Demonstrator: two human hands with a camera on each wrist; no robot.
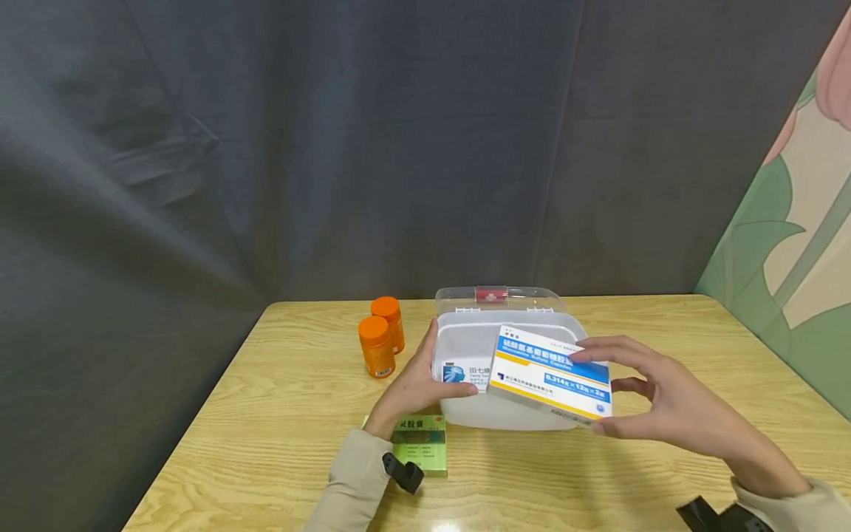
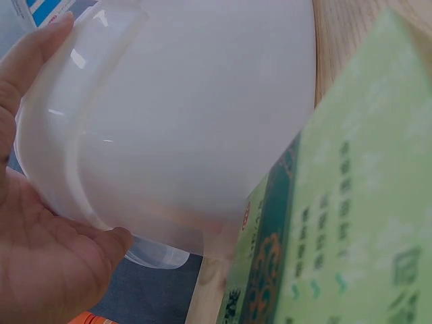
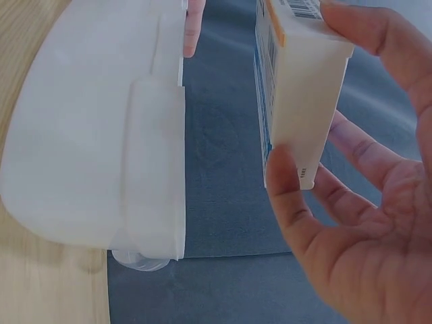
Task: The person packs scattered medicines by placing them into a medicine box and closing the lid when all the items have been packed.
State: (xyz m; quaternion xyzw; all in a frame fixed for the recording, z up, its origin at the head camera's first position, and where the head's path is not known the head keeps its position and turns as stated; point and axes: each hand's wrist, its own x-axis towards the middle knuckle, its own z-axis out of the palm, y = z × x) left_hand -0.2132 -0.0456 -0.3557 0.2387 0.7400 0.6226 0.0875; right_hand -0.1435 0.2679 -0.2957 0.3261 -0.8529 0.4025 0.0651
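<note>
A white-and-blue medicine box (image 1: 552,369) is tilted over the front of a translucent plastic first-aid box (image 1: 512,416). My right hand (image 1: 654,395) pinches the medicine box at its right end; the right wrist view shows the thumb and fingers around that white end (image 3: 307,101). The left hand (image 1: 419,380) holds the first-aid box by its left front corner, thumb over the rim. Inside the first-aid box, another medicine box (image 1: 455,374) with a blue picture shows at the left. The clear lid (image 1: 525,298) stands raised at the back.
Two orange bottles (image 1: 377,351) with orange caps stand left of the first-aid box. A green medicine box (image 1: 425,447) lies on the wooden table (image 1: 266,436), partly under the left forearm. A dark curtain (image 1: 412,148) hangs behind the table.
</note>
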